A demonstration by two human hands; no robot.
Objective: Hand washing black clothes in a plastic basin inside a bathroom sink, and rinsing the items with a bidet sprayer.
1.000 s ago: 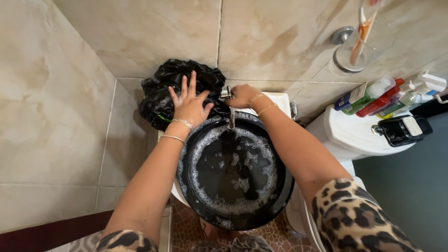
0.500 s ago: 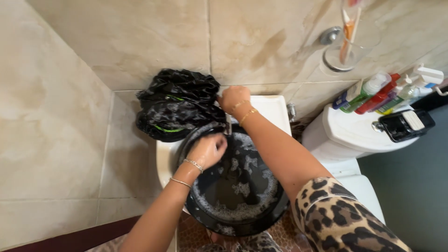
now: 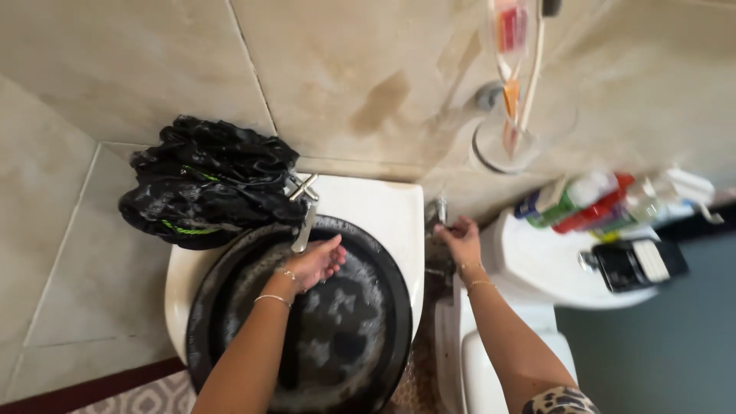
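So the left hand (image 3: 313, 263) is reaching out over the black basin (image 3: 230, 291), palm down, fingers loosely curled and a bit apart, holding nothing, right under the spout of the chrome tap (image 3: 303, 215). Two thin bracelets on that wrist. The right hand (image 3: 460, 239) is stretched off to the right of the sink, fingers pinched around a small chrome valve (image 3: 438, 213) by the wall, between the white sink (image 3: 383, 215) and the toilet tank (image 3: 537, 261). Two bracelets there too.

The basin sits in the sink and fills most of it; it's got dark water with patches of white suds inside. One heap of wet black cloth (image 3: 203, 180) with thin green stripes is piled on the far left edge of the sink, touching the basin's rim and the tap.

On the wall to the far right there's one clear glass cup (image 3: 506, 138) in a holder with toothbrushes in it, too blurry to count. On the tank lid: a row of roughly four or five bottles (image 3: 590, 201) lying together, and one black-and-white gadget (image 3: 635, 264) just nearer.
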